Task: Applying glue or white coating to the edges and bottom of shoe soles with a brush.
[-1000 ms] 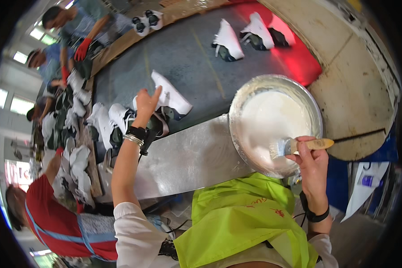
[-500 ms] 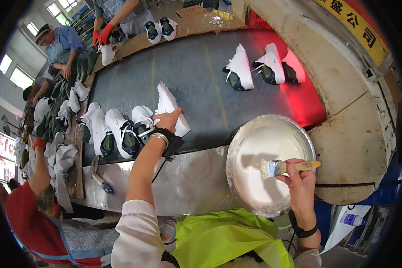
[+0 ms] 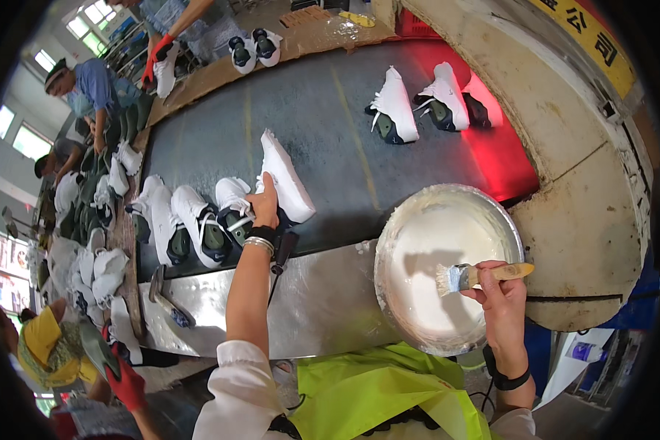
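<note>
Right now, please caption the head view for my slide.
Left hand on a white shoe, right hand holding a brush over a bowl.

I'm in a shoe workshop, factory type. Giveaways: white shoes (image 3: 196, 224) lined up on a dark belt (image 3: 301, 95), lit red at its right end by a bulky beige machine (image 3: 572, 161). I've got a brush (image 3: 458, 277) over a metal bowl (image 3: 436, 345) of white liquid (image 3: 418, 253); a hammer (image 3: 170, 304) lies on the metal ledge (image 3: 330, 293). Red-gloved co-workers (image 3: 45, 345) work along the left, near piled white and dark-green pieces (image 3: 99, 275). Windows (image 3: 33, 141) behind.
</note>
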`<act>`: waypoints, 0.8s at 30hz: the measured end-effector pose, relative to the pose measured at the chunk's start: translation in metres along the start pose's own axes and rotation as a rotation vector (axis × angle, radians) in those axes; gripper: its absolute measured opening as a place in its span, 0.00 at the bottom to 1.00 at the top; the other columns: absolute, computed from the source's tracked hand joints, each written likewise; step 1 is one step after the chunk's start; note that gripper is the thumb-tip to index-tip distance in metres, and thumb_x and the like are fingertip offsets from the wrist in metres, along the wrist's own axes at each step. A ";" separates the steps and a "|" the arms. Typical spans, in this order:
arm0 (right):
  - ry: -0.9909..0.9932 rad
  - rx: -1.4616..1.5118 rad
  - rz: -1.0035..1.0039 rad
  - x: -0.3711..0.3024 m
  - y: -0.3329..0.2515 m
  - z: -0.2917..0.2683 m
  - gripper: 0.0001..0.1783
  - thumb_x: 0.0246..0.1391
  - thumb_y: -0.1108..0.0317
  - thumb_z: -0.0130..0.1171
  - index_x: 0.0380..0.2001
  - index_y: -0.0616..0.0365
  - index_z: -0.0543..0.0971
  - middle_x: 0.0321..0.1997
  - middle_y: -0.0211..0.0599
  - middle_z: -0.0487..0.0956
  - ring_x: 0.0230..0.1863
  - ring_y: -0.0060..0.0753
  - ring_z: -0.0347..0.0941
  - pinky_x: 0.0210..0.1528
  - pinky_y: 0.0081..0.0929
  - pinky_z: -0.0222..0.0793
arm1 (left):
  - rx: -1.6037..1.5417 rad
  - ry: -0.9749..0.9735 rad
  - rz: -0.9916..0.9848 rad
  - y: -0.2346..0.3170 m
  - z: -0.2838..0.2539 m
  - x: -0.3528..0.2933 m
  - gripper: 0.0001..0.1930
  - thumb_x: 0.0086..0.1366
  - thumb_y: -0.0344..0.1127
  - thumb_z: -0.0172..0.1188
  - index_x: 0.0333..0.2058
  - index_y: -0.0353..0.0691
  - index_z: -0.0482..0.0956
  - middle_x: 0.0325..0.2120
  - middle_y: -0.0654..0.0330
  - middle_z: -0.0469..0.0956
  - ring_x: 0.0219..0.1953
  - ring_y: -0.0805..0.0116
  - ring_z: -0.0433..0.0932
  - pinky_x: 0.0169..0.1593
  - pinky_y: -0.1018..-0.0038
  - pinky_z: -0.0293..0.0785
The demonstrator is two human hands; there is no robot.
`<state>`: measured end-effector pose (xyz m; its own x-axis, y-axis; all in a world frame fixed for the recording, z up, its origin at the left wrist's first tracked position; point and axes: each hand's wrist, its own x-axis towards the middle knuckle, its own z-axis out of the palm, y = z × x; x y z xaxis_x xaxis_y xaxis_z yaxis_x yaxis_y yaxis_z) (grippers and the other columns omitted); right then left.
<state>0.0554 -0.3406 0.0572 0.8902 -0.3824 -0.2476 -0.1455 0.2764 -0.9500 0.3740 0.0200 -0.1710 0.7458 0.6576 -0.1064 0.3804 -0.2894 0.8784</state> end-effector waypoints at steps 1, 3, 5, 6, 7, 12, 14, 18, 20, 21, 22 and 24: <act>0.005 -0.004 0.030 -0.001 0.002 -0.003 0.10 0.61 0.70 0.54 0.42 0.66 0.74 0.38 0.37 0.77 0.38 0.25 0.76 0.40 0.26 0.78 | -0.053 -0.105 -0.086 -0.001 0.006 0.001 0.55 0.55 0.68 0.56 0.59 0.16 0.51 0.55 0.32 0.65 0.56 0.43 0.69 0.57 0.63 0.66; 0.004 -0.014 0.041 -0.001 0.005 0.002 0.10 0.61 0.70 0.54 0.42 0.66 0.74 0.38 0.37 0.77 0.38 0.25 0.76 0.40 0.26 0.78 | -0.101 -0.226 -0.177 -0.001 0.014 0.010 0.57 0.53 0.70 0.56 0.58 0.16 0.52 0.56 0.35 0.65 0.56 0.45 0.69 0.57 0.65 0.66; -0.044 -0.037 0.044 0.003 0.001 0.004 0.10 0.61 0.70 0.54 0.42 0.65 0.74 0.38 0.37 0.77 0.38 0.25 0.76 0.40 0.26 0.78 | -0.267 -0.299 -0.300 -0.014 0.013 0.043 0.59 0.49 0.73 0.57 0.57 0.15 0.53 0.54 0.37 0.67 0.53 0.46 0.72 0.56 0.66 0.68; -0.055 -0.031 0.051 0.005 0.000 0.006 0.10 0.61 0.70 0.54 0.42 0.65 0.74 0.38 0.37 0.77 0.38 0.25 0.76 0.40 0.26 0.78 | -0.368 -0.232 -0.266 -0.026 0.013 0.056 0.56 0.53 0.70 0.53 0.57 0.15 0.53 0.52 0.37 0.69 0.52 0.47 0.73 0.54 0.65 0.71; -0.034 -0.024 0.055 0.008 0.001 0.008 0.10 0.61 0.70 0.54 0.42 0.65 0.75 0.38 0.38 0.77 0.38 0.25 0.76 0.40 0.26 0.78 | -0.372 -0.249 -0.270 -0.023 0.021 0.052 0.56 0.53 0.70 0.53 0.57 0.15 0.53 0.52 0.37 0.69 0.52 0.47 0.73 0.54 0.65 0.71; 0.007 -0.092 0.026 0.004 -0.004 0.016 0.10 0.62 0.69 0.54 0.42 0.66 0.75 0.38 0.36 0.77 0.38 0.23 0.75 0.40 0.26 0.78 | -0.522 -0.562 -0.283 0.010 -0.006 0.014 0.40 0.63 0.62 0.43 0.57 0.26 0.62 0.50 0.42 0.73 0.47 0.50 0.77 0.51 0.58 0.73; 0.007 -0.117 -0.002 -0.002 -0.010 0.017 0.12 0.61 0.67 0.55 0.42 0.66 0.75 0.38 0.35 0.76 0.39 0.22 0.74 0.40 0.26 0.77 | -0.829 -0.920 -0.428 0.025 -0.033 -0.022 0.27 0.71 0.52 0.33 0.56 0.38 0.67 0.44 0.52 0.77 0.43 0.58 0.79 0.44 0.58 0.77; 0.052 -0.147 -0.100 -0.008 -0.005 0.009 0.13 0.61 0.66 0.55 0.42 0.66 0.75 0.39 0.36 0.76 0.38 0.22 0.74 0.41 0.27 0.77 | -0.794 -0.957 -0.419 0.010 -0.086 -0.080 0.27 0.71 0.52 0.33 0.55 0.38 0.68 0.44 0.52 0.77 0.42 0.59 0.79 0.44 0.59 0.77; 0.075 -0.195 -0.207 -0.004 0.006 -0.001 0.12 0.60 0.66 0.56 0.39 0.65 0.76 0.37 0.35 0.77 0.35 0.21 0.74 0.39 0.26 0.77 | -0.747 -1.017 -0.422 -0.025 -0.141 -0.118 0.27 0.71 0.52 0.33 0.55 0.38 0.68 0.43 0.52 0.77 0.41 0.60 0.79 0.43 0.60 0.77; 0.071 -0.244 -0.268 0.002 0.014 -0.004 0.11 0.59 0.66 0.57 0.37 0.65 0.77 0.34 0.34 0.78 0.33 0.21 0.74 0.38 0.26 0.76 | -0.731 -1.040 -0.429 -0.028 -0.156 -0.128 0.27 0.71 0.52 0.33 0.55 0.38 0.68 0.43 0.52 0.77 0.41 0.60 0.79 0.43 0.60 0.77; -0.014 -0.404 -0.316 0.016 0.029 -0.012 0.10 0.57 0.67 0.58 0.35 0.64 0.78 0.30 0.33 0.78 0.31 0.22 0.74 0.36 0.25 0.74 | -0.709 -1.074 -0.445 -0.027 -0.163 -0.134 0.27 0.71 0.52 0.33 0.55 0.37 0.68 0.43 0.53 0.78 0.41 0.60 0.79 0.43 0.60 0.77; -0.082 -0.760 -0.399 0.039 0.063 -0.044 0.09 0.51 0.68 0.60 0.30 0.63 0.80 0.19 0.34 0.76 0.27 0.25 0.76 0.30 0.27 0.69 | -0.613 -1.191 -0.500 -0.130 -0.334 -0.135 0.27 0.71 0.52 0.33 0.54 0.37 0.68 0.42 0.53 0.78 0.41 0.61 0.79 0.42 0.61 0.77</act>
<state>0.0618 -0.3768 -0.0209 0.9603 -0.2527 0.1185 -0.0387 -0.5411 -0.8401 0.0413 0.2011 -0.1154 0.7288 -0.4559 -0.5108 0.6726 0.3370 0.6588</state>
